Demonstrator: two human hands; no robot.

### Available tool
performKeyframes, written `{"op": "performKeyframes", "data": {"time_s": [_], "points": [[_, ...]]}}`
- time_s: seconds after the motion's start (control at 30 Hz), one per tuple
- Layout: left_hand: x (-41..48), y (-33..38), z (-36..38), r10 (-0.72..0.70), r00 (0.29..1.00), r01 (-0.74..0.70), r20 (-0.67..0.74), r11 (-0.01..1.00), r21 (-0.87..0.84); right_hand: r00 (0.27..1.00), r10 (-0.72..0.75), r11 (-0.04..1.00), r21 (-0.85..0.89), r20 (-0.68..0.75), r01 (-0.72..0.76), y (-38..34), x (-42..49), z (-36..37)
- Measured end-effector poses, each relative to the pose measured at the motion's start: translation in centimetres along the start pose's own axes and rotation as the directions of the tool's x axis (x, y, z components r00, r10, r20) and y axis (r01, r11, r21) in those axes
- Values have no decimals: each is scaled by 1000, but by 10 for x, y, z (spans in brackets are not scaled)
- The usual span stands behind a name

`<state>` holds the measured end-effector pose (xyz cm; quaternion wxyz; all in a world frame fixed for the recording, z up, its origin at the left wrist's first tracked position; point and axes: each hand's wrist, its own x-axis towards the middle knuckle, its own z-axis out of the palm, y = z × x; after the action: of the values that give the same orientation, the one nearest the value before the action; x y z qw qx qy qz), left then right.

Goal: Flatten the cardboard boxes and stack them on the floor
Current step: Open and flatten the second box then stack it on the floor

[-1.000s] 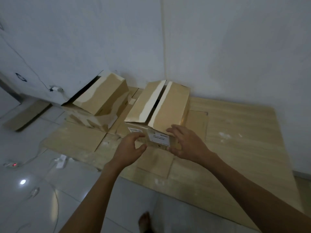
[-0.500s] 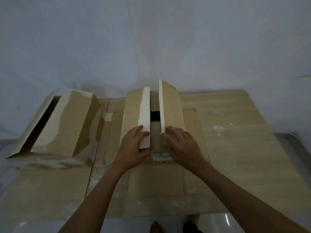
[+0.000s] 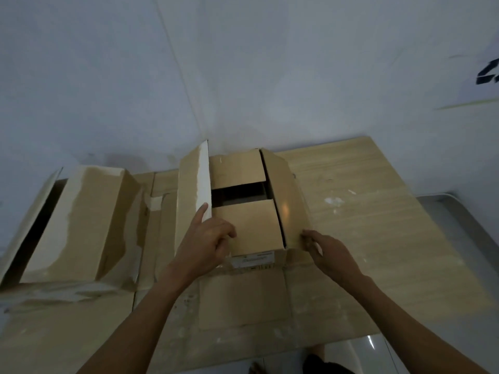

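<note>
Cardboard box (image 3: 251, 228), matte tan, rectangular

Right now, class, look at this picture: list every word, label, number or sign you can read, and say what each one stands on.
White paper label on the near face of the open brown cardboard box: printed lines, too small and blurred to read.
Dark marks on the white wall, cut off by the frame's right edge: not readable.
No other text shows.
</note>
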<state>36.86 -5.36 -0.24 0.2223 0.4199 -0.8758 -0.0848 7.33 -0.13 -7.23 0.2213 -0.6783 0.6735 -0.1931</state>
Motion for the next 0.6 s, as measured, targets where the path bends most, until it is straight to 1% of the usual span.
{"op": "performKeyframes", "data": {"time_s": [0.03, 0.1, 0.17, 0.2, 0.27, 0.33, 0.37, 0.4, 0.43, 0.47, 0.5, 0.53, 0.57, 0.6], "points": [[0, -2, -8, 17, 1000, -17, -17, 1000, 9, 1000, 23, 999, 28, -11, -23, -1, 1, 2], [0, -4, -28, 57, 994, -53, -96, 998, 38, 998, 37, 996, 78, -48, -33, -4, 3, 5], [-4, -10, -49, 55, 983, -39, -175, 994, 98, 997, 34, 994, 103, -69, -26, -8, 6, 6], [-7, -14, -60, 14, 981, 13, -194, 991, 135, 996, 33, 995, 98, -79, -25, -10, 7, 6], [-15, -20, -79, -164, 968, 200, -188, 961, 192, 996, 30, 998, 59, -80, -26, -12, 11, 7], [-24, -29, -85, -378, 907, 415, -183, 876, 248, 998, 9, 1000, 7, -67, -9, -12, 14, 9], [-28, -37, -80, -498, 853, 523, -159, 814, 252, 999, 3, 1000, -10, -55, -3, -13, 15, 10], [-32, -44, -72, -616, 780, 624, -108, 755, 201, 999, -1, 1000, -20, -44, 0, -13, 17, 10], [-34, -52, -62, -710, 704, 704, -2, 699, 125, 999, 0, 1000, -29, -37, -1, -14, 18, 10], [-36, -57, -51, -760, 636, 763, 135, 645, 37, 999, -1, 999, -36, -33, 0, -15, 19, 11], [-38, -59, -40, -773, 584, 804, 246, 593, -46, 1000, 0, 999, -41, -28, -1, -16, 20, 11], [-40, -61, -29, -772, 569, 817, 284, 569, -90, 1000, 0, 999, -45, -24, -1, -17, 21, 12], [-41, -63, -18, -775, 577, 813, 258, 574, -94, 1000, 1, 999, -48, -20, -2, -18, 21, 12], [-39, -64, -11, -784, 588, 806, 198, 588, -69, 1000, 2, 999, -51, -20, -3, -19, 21, 12]]}}
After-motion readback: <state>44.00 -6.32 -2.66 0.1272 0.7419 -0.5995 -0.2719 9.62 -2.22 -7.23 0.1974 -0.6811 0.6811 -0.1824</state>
